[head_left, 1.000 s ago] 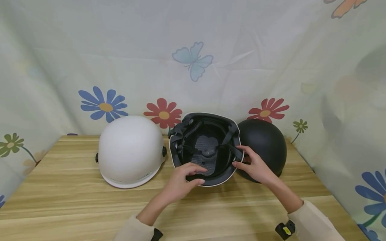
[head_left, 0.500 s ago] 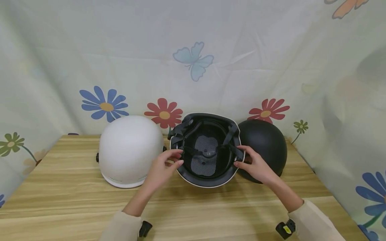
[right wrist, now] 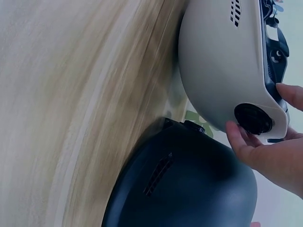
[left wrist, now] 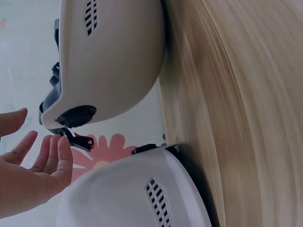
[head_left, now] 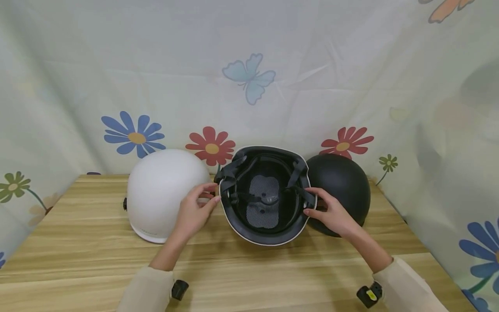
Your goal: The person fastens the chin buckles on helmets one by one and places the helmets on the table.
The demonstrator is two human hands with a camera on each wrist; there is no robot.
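While the right hand (head_left: 331, 214) pinches the upturned helmet (head_left: 263, 203), the left hand (head_left: 195, 208), loosely spread, seems empty just beside it.

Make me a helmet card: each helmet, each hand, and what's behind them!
Middle helmet: upside down, white outside, black inside with straps
Left helmet: white, dome up on the wooden table
Right helmet: black, dome up
Right hand: grips the middle helmet's right side
Left hand: close to its left side; touching is hard to tell
Behind: pale cloth with flowers and butterflies
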